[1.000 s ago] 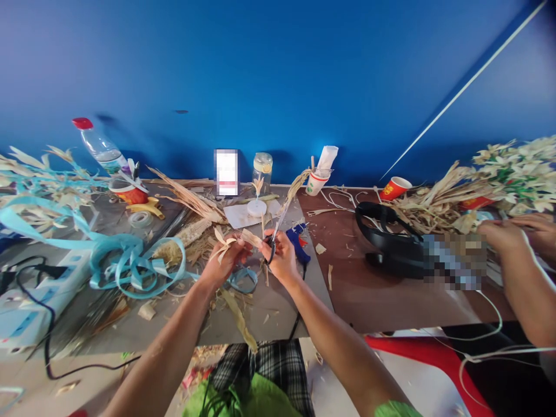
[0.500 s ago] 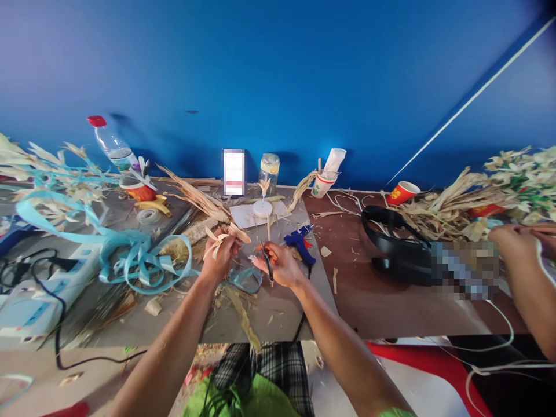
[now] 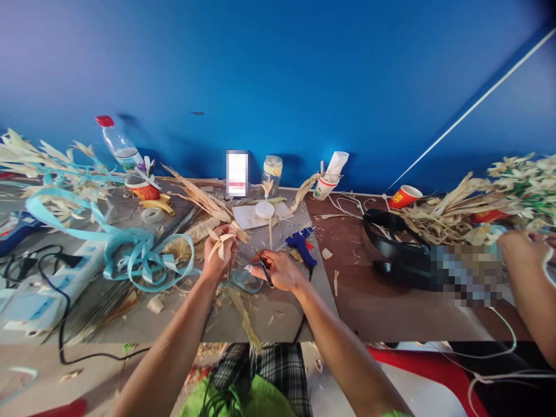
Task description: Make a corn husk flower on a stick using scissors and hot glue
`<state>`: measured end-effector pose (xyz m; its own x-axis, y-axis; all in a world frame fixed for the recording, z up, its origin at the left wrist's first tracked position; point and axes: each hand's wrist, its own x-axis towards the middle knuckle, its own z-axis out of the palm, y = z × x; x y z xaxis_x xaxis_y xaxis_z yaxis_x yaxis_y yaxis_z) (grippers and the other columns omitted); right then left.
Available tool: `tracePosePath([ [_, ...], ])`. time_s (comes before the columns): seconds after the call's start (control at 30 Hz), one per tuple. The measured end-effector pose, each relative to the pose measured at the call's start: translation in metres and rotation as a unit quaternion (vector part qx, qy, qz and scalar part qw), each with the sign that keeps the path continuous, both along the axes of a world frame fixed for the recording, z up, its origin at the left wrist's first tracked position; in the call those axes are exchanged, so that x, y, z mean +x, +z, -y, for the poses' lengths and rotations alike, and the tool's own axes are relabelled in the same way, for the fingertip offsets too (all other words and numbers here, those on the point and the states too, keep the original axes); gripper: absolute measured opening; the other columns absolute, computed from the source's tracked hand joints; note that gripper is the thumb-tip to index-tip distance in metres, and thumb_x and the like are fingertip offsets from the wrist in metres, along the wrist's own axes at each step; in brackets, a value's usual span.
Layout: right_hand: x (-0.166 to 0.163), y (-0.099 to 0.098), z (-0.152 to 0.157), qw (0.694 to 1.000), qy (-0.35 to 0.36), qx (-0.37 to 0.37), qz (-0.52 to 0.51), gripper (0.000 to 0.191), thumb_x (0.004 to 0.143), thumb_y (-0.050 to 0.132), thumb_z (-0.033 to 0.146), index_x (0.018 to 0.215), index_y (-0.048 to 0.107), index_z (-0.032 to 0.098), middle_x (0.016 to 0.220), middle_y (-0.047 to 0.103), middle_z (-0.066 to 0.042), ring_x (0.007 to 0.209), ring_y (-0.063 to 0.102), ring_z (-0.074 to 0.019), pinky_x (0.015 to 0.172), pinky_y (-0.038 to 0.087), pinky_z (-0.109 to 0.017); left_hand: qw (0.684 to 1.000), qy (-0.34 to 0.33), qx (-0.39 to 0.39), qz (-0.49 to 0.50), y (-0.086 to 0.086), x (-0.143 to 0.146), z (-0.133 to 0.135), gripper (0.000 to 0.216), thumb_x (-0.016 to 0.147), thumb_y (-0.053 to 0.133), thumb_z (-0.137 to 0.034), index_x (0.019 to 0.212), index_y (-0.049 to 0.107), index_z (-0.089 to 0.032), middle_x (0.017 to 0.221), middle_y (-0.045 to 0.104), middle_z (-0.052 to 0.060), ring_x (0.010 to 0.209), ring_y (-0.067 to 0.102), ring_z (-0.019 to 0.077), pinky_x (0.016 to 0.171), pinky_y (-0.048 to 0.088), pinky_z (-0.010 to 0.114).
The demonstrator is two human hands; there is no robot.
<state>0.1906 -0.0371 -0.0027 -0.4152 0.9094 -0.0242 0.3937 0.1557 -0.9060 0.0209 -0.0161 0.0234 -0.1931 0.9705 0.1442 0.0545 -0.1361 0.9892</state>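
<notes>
My left hand [image 3: 218,259] is closed round a small flower made of pale dried husk [image 3: 220,240], its petals fanning out above my fingers. My right hand [image 3: 278,270] grips a pair of scissors [image 3: 263,270] with black handles, the blades pointing left and down toward the grey table top [image 3: 269,313]. The two hands are a short way apart. A roll of clear tape [image 3: 244,280] lies on the table between them, just below.
A blue glue gun [image 3: 300,242] lies right of my right hand. Pale blue ribbon [image 3: 134,255], husk scraps, a power strip [image 3: 41,289], a bottle [image 3: 119,145], a jar [image 3: 271,171] and paper cups [image 3: 324,185] crowd the table. Another person's arm [image 3: 527,278] works at the right by a black headset [image 3: 397,249].
My hands have parted: the scissors came away from the husk flower and swung down and left toward the table. The left hand kept the flower, slightly lower.
</notes>
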Motion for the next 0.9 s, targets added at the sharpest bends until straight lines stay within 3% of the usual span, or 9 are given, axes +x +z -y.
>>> tracePosePath([
  [0.4, -0.0013, 0.0089, 0.0019, 0.999, 0.003, -0.029, -0.020, 0.038, 0.071, 0.062, 0.049, 0.084, 0.062, 0.014, 0.063, 0.048, 0.003, 0.057, 0.039, -0.0079, 0.050, 0.029, -0.017, 0.999, -0.027, -0.001, -0.017, 0.0048, 0.0017, 0.0018, 0.017, 0.078, 0.051, -0.029, 0.064, 0.052, -0.018, 0.049, 0.045, -0.003, 0.043, 0.038, 0.0092, 0.042, 0.029, 0.022],
  [0.9, -0.0012, 0.0020, 0.0003, 0.999, 0.012, 0.030, 0.008, 0.040, 0.074, 0.059, 0.052, 0.083, 0.063, 0.013, 0.061, 0.045, 0.004, 0.056, 0.033, -0.0071, 0.050, 0.026, -0.017, 0.998, -0.044, 0.025, -0.022, -0.0008, -0.0023, -0.0012, 0.023, 0.080, 0.052, -0.033, 0.064, 0.053, -0.017, 0.050, 0.046, -0.002, 0.045, 0.041, 0.0091, 0.043, 0.031, 0.021],
])
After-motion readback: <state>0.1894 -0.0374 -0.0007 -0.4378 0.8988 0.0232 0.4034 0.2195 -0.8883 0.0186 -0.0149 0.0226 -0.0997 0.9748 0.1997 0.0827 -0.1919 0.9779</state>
